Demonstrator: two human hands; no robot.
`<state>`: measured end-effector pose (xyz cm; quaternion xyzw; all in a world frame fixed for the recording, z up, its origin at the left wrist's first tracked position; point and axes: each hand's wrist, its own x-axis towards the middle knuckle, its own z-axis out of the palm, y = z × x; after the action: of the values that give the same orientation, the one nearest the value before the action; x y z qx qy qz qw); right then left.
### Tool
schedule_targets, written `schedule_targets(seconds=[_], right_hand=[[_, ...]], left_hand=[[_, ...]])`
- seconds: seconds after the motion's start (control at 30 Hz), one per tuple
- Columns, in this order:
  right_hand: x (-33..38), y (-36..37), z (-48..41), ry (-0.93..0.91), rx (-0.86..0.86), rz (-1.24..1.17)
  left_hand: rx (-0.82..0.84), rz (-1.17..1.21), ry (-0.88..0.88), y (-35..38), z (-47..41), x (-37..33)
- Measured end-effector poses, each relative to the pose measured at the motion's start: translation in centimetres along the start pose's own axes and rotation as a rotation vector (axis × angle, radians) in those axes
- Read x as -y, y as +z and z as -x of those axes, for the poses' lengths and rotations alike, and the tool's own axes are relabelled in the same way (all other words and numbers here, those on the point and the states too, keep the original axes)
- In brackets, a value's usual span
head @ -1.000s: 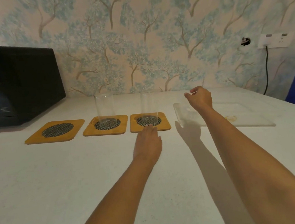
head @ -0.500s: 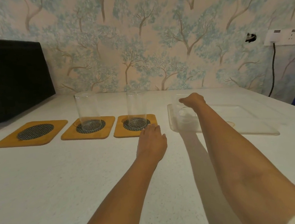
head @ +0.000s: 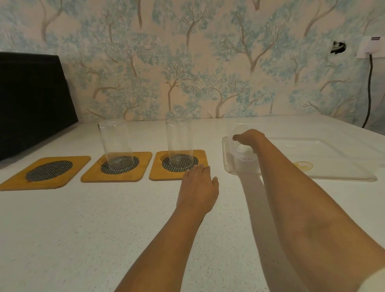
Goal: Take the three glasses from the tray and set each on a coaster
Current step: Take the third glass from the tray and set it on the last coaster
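Upper left of the frame: a black appliance (head: 18, 105) stands on the white countertop (head: 78, 237) against the tree-patterned wallpaper (head: 202, 52). Centre left, in a row along the counter: three wooden coasters with dark mesh insets. The left coaster (head: 45, 172) bears nothing. The middle coaster (head: 116, 167) carries an upright clear glass (head: 116, 145) on its mesh. The right coaster (head: 178, 164) carries a second upright glass (head: 179, 143) likewise. Centre: the left hand (head: 199, 191) lies palm down on the counter, fingers loosely extended and holding nothing, its fingertips (head: 197, 168) at the near edge of the right coaster. Right of centre: a clear tray (head: 328, 171) lies flat on the counter, just beside the right coaster. The third glass (head: 243, 150) stands in the tray's left end, with the right hand (head: 251, 138) curled around its upper part from above; the glass's base appears to rest on the tray, though its transparency makes contact hard to confirm. A small yellowish disc (head: 303, 166) shows in the tray beside the right forearm. Upper right: a wall socket (head: 378, 46) with a dark cable (head: 369, 93) hanging down.
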<state>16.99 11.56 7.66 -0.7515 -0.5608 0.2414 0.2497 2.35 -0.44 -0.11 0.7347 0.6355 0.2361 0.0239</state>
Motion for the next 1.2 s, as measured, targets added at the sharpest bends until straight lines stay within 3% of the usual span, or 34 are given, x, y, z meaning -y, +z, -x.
schedule_targets(seconds=[0.4,0.8,1.2], right_hand=[[-1.3,-2.9,2.5,0.038,0.089,-0.845],[0.4,-3.9,8.2,-0.019,0.145,-1.195],[5.1,0.3,14.7,-0.165,0.234,-1.123]], left_hand=[[0.015,0.030,-0.012,-0.3,0.3,-0.1],[-0.003,0.075,-0.031,-1.6,3.2,0.8],[0.016,0.042,-0.086,-4.7,7.4,5.8]])
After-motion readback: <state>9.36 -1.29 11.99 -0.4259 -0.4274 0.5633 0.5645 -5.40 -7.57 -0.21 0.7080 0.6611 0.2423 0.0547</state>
